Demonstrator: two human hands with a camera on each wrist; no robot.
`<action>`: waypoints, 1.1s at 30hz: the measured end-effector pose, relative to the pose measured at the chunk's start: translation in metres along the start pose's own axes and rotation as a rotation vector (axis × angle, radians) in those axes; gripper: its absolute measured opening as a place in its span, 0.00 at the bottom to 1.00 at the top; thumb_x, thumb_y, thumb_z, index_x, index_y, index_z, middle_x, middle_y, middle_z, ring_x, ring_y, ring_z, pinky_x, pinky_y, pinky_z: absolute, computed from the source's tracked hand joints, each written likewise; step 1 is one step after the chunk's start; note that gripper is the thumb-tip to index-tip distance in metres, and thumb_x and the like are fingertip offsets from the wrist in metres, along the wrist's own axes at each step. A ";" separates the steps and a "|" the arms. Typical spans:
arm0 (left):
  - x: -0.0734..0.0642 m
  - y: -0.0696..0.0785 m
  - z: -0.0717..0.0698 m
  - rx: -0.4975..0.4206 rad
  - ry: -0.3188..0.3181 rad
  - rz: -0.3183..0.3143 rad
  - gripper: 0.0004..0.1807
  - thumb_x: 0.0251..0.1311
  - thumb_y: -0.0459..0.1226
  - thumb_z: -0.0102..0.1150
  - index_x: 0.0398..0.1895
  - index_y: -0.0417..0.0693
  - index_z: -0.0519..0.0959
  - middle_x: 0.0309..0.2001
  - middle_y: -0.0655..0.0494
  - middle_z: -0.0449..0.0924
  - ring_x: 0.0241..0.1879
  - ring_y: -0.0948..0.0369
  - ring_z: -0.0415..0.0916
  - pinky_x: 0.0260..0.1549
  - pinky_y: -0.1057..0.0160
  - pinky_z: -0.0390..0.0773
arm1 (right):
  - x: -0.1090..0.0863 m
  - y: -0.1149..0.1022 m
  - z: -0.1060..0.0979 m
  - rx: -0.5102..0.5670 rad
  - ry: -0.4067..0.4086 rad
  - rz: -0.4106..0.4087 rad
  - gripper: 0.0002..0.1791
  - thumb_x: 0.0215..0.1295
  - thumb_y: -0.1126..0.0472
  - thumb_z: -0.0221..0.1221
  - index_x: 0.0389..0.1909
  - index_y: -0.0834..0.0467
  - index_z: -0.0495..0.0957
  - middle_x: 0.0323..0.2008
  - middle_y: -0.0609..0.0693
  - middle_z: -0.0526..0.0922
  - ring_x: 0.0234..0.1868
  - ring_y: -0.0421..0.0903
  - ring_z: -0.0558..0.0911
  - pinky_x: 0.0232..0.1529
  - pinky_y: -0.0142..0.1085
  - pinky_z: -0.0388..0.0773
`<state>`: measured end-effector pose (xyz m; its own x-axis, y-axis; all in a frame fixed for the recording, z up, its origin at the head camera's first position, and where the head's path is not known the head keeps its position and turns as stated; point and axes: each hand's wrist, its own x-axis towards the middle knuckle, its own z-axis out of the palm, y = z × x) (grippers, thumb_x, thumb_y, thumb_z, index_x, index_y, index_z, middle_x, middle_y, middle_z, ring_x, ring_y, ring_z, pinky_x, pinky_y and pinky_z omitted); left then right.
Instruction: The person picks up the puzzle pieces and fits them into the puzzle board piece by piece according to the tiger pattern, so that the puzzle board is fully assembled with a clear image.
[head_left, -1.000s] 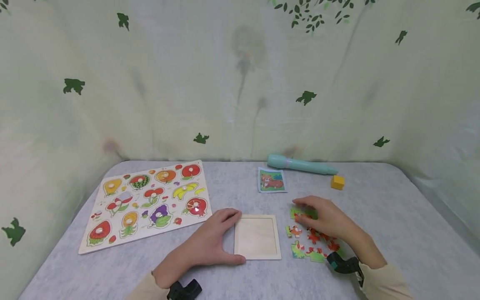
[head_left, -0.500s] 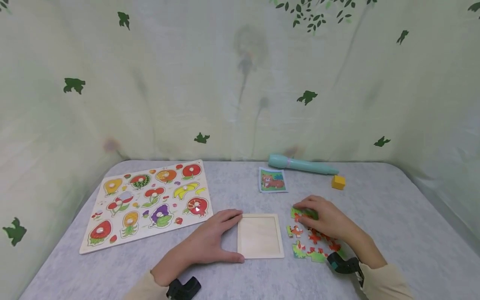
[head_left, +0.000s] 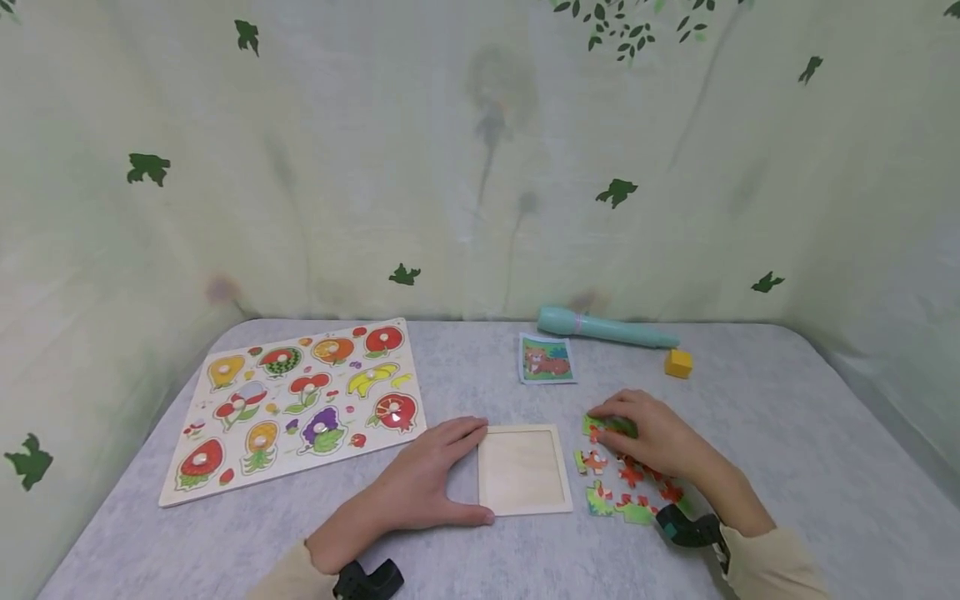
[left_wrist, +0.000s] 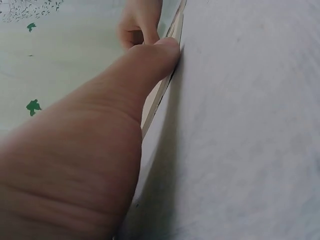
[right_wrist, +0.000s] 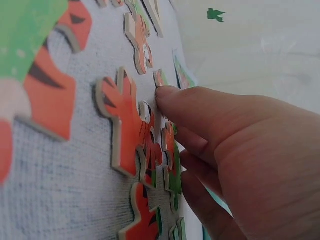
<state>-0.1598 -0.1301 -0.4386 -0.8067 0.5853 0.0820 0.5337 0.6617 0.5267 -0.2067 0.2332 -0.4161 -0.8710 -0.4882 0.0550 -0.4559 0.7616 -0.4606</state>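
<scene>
In the head view my left hand [head_left: 422, 483] spreads along the left side of a small square wooden puzzle tray [head_left: 525, 471], index fingertip at its upper left corner and thumb at the lower left one. The left wrist view shows that thumb [left_wrist: 165, 52] against the tray's edge. Over a cluster of orange and green jigsaw pieces [head_left: 630, 473] hovers my right hand [head_left: 656, 433], fingers loosely bent and partly hiding the pieces. Up close, its thumb [right_wrist: 170, 100] and fingertips are right at the pieces [right_wrist: 127, 125], with nothing pinched between them.
A wooden fruit peg puzzle [head_left: 341, 429] lies at the left. Towards the back are a picture card [head_left: 547, 360] of an animal, a teal pen-shaped object [head_left: 615, 332] and a yellow block [head_left: 678, 363]. A patterned curtain [head_left: 480, 167] rises behind the table.
The wooden tray has slid slightly right, towards the jigsaw pieces, with my left hand following alongside. My right hand stays over the pieces almost unmoved.
</scene>
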 end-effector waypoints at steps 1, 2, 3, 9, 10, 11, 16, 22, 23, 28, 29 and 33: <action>0.000 0.000 -0.001 -0.002 -0.004 -0.003 0.58 0.50 0.70 0.68 0.78 0.47 0.66 0.78 0.56 0.62 0.78 0.54 0.58 0.73 0.44 0.65 | 0.001 0.000 0.000 -0.008 -0.003 0.001 0.16 0.69 0.54 0.67 0.56 0.51 0.86 0.50 0.44 0.83 0.53 0.47 0.80 0.56 0.51 0.81; 0.000 0.000 -0.002 -0.006 -0.008 -0.006 0.57 0.51 0.70 0.68 0.78 0.48 0.66 0.79 0.56 0.62 0.78 0.54 0.58 0.74 0.43 0.64 | 0.002 -0.001 -0.001 -0.015 -0.007 0.010 0.16 0.69 0.55 0.67 0.56 0.50 0.86 0.50 0.43 0.83 0.53 0.47 0.80 0.57 0.51 0.81; 0.000 0.000 -0.003 -0.010 -0.011 -0.009 0.57 0.51 0.70 0.68 0.78 0.48 0.65 0.79 0.56 0.62 0.79 0.54 0.57 0.74 0.43 0.64 | 0.002 -0.001 -0.001 -0.021 -0.008 0.010 0.16 0.69 0.54 0.67 0.56 0.50 0.86 0.50 0.43 0.83 0.53 0.47 0.80 0.56 0.51 0.81; 0.001 0.002 -0.001 0.006 -0.001 -0.009 0.57 0.51 0.70 0.68 0.78 0.49 0.65 0.79 0.57 0.61 0.79 0.55 0.57 0.75 0.43 0.62 | 0.001 -0.001 -0.003 -0.040 0.008 -0.001 0.16 0.69 0.54 0.67 0.56 0.51 0.86 0.50 0.43 0.83 0.52 0.46 0.81 0.55 0.49 0.82; 0.001 0.002 -0.001 0.011 0.002 -0.008 0.57 0.51 0.70 0.68 0.78 0.49 0.65 0.79 0.57 0.61 0.78 0.55 0.58 0.75 0.43 0.62 | 0.001 -0.001 -0.004 -0.039 0.012 -0.004 0.16 0.69 0.54 0.67 0.55 0.51 0.86 0.50 0.43 0.84 0.52 0.46 0.81 0.54 0.48 0.83; 0.002 0.002 0.000 0.015 0.003 -0.006 0.57 0.51 0.70 0.68 0.78 0.49 0.65 0.79 0.57 0.61 0.78 0.55 0.58 0.75 0.44 0.62 | 0.002 -0.002 -0.004 -0.036 0.016 -0.006 0.16 0.69 0.54 0.67 0.55 0.51 0.86 0.49 0.43 0.84 0.51 0.45 0.81 0.53 0.48 0.83; 0.002 0.002 0.001 0.014 -0.005 -0.002 0.57 0.52 0.70 0.67 0.78 0.47 0.65 0.80 0.57 0.60 0.79 0.55 0.56 0.77 0.45 0.60 | 0.002 -0.002 -0.002 -0.037 0.033 -0.017 0.16 0.68 0.54 0.68 0.55 0.52 0.87 0.48 0.42 0.84 0.49 0.43 0.82 0.50 0.45 0.84; 0.003 0.002 0.000 0.024 -0.026 -0.004 0.57 0.53 0.70 0.66 0.78 0.46 0.65 0.80 0.57 0.59 0.80 0.58 0.54 0.78 0.47 0.58 | 0.002 -0.003 0.001 -0.051 0.068 -0.027 0.16 0.67 0.55 0.69 0.54 0.51 0.87 0.48 0.41 0.84 0.49 0.42 0.82 0.50 0.44 0.84; 0.002 0.002 0.000 0.030 -0.030 -0.003 0.57 0.53 0.70 0.66 0.78 0.46 0.65 0.80 0.57 0.59 0.80 0.58 0.54 0.78 0.47 0.58 | 0.002 -0.003 0.002 -0.053 0.078 -0.032 0.16 0.67 0.55 0.69 0.54 0.51 0.87 0.48 0.42 0.84 0.49 0.42 0.82 0.50 0.44 0.85; 0.002 0.002 -0.001 0.052 -0.039 0.006 0.57 0.54 0.70 0.65 0.78 0.45 0.64 0.81 0.57 0.58 0.80 0.58 0.53 0.78 0.48 0.57 | 0.003 -0.007 0.003 -0.047 0.137 -0.063 0.16 0.66 0.56 0.70 0.53 0.52 0.87 0.49 0.43 0.84 0.49 0.43 0.83 0.49 0.43 0.86; 0.002 0.002 -0.001 0.055 -0.040 0.008 0.57 0.54 0.71 0.65 0.78 0.45 0.64 0.81 0.56 0.58 0.80 0.58 0.53 0.78 0.49 0.57 | 0.003 -0.008 0.003 -0.043 0.144 -0.068 0.16 0.66 0.56 0.70 0.53 0.52 0.87 0.49 0.43 0.84 0.49 0.44 0.83 0.49 0.43 0.86; 0.001 0.002 -0.001 0.059 -0.040 0.010 0.57 0.55 0.71 0.64 0.79 0.45 0.64 0.81 0.57 0.58 0.81 0.59 0.53 0.78 0.49 0.56 | 0.003 -0.011 0.003 -0.016 0.167 -0.097 0.15 0.66 0.57 0.70 0.53 0.51 0.86 0.49 0.43 0.84 0.48 0.43 0.84 0.47 0.42 0.86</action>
<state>-0.1601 -0.1283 -0.4369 -0.7908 0.6097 0.0530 0.5571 0.6813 0.4749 -0.2039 0.2224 -0.4137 -0.8405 -0.4829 0.2456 -0.5409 0.7215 -0.4322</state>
